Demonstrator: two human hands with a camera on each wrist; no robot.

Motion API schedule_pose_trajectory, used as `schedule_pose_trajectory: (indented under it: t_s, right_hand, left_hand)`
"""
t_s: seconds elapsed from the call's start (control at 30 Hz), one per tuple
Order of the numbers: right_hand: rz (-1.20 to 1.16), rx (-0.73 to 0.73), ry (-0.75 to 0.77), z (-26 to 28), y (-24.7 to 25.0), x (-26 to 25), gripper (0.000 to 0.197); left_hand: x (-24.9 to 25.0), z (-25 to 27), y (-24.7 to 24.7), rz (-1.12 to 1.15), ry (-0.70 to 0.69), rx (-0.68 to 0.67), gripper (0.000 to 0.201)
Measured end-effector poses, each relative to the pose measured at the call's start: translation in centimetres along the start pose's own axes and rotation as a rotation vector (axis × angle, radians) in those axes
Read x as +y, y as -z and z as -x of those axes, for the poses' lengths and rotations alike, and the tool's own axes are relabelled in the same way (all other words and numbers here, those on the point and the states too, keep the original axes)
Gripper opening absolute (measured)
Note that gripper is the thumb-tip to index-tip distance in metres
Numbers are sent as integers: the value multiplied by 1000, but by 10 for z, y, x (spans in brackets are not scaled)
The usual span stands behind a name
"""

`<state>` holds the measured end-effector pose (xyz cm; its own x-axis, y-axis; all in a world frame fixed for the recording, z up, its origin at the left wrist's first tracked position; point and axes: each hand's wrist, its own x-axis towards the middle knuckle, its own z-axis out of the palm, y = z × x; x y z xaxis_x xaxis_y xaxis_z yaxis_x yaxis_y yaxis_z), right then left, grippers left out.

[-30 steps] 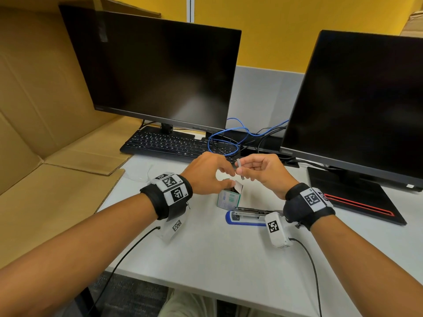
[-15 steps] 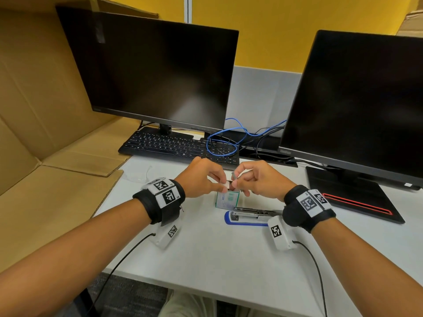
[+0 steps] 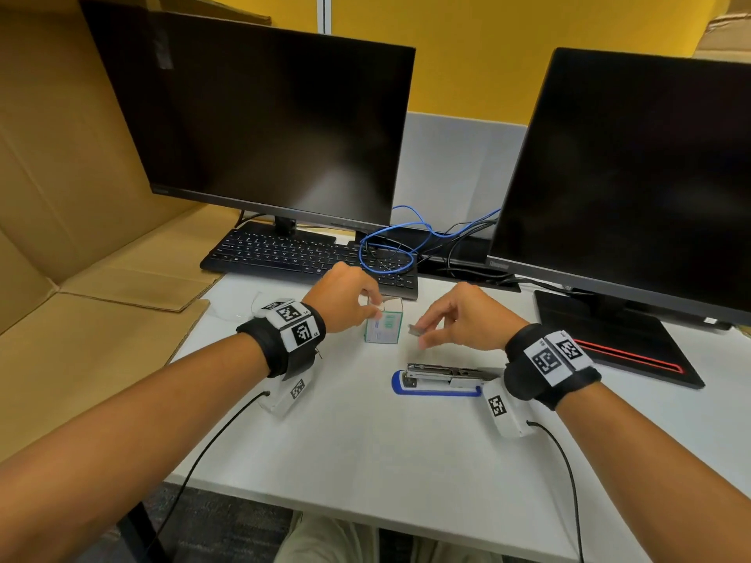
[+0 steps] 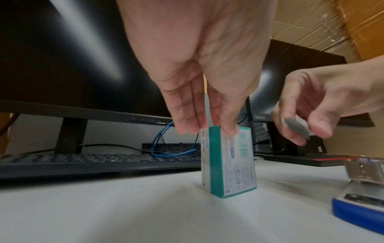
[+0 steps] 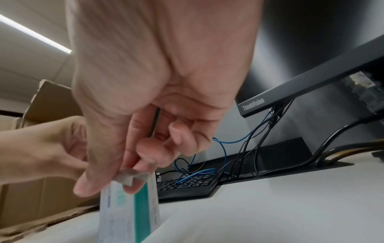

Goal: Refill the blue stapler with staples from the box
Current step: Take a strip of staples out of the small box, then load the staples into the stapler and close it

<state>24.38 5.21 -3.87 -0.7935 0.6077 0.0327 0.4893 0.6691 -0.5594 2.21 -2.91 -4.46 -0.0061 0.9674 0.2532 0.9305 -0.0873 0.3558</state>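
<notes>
The small teal-and-white staple box (image 3: 384,327) (image 4: 228,162) (image 5: 129,213) stands upright on the white desk (image 3: 365,440). My left hand (image 3: 376,311) (image 4: 207,129) pinches its top edge between thumb and fingers. To the right of the box, my right hand (image 3: 422,334) (image 5: 116,184) pinches a grey strip of staples (image 3: 415,329) (image 4: 297,126) (image 5: 133,176) just above the desk. In front of that hand lies the blue stapler (image 3: 437,390) (image 4: 357,212), opened flat so its metal magazine (image 3: 443,372) shows. My right wrist hides the stapler's right end.
A black keyboard (image 3: 300,253) and looped blue cable (image 3: 390,245) lie behind the hands, under two dark monitors (image 3: 260,123) (image 3: 634,176). The right monitor's black base with a red line (image 3: 626,343) is at right. Cardboard sheets (image 3: 81,319) flank the desk's left edge.
My hands have parted. The right hand carried the staple strip right and down, away from the box top. The left hand has stayed on the box top.
</notes>
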Motion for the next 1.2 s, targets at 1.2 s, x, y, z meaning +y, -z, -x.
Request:
schedule_pose_trajectory:
  t_s: [1.2]
  right_hand:
    - [229,-140,35,30,-16,-4,24]
  left_hand:
    - [62,35,-31,28,-41,-255,27]
